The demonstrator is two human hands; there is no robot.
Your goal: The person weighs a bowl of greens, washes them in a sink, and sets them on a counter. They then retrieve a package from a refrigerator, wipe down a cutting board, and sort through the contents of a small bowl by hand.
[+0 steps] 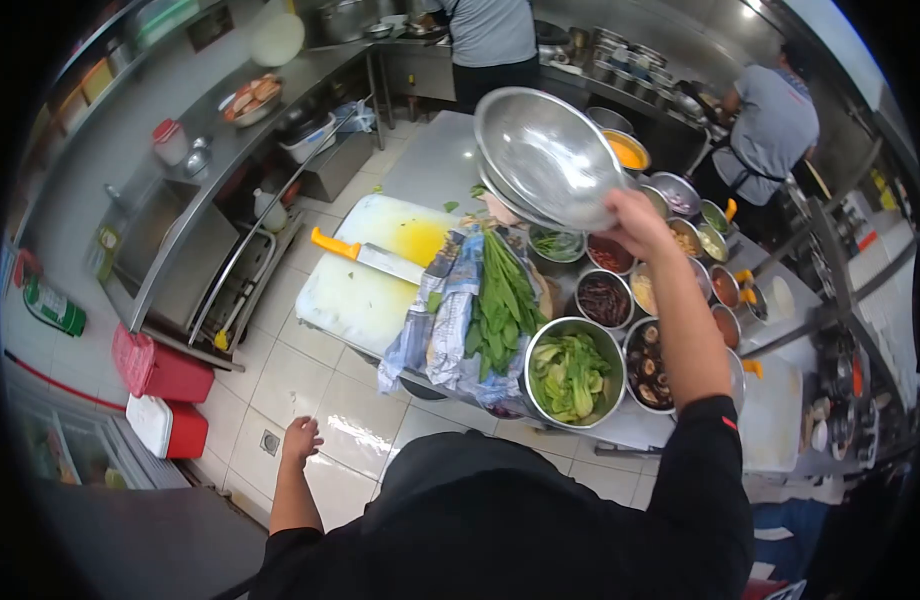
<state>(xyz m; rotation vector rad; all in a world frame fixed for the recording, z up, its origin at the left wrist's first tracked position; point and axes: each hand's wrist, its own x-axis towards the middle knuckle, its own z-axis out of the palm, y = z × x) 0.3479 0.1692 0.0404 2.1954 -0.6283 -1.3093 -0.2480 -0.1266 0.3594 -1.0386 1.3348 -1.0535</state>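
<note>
My right hand (638,222) grips the rim of a shiny metal bowl (545,150), raised and tilted above the work table; another rim shows beneath it. Low at the left, my left hand (300,438) hangs over the tiled floor with its fingers loosely curled and touches nothing visible. Below the raised bowl, long green leaves (502,300) lie on newspaper (450,325). A knife (375,260) with a yellow handle rests on the white cutting board (325,300). Nearer me stands a metal pot of cut greens (572,378).
Containers of dried chillies (602,298), mushrooms (648,368) and orange liquid (625,153) crowd the table's right side. Two people in grey shirts (492,35) (777,120) stand at the far counters. Left are a sink counter (215,185) and a red bin (170,365).
</note>
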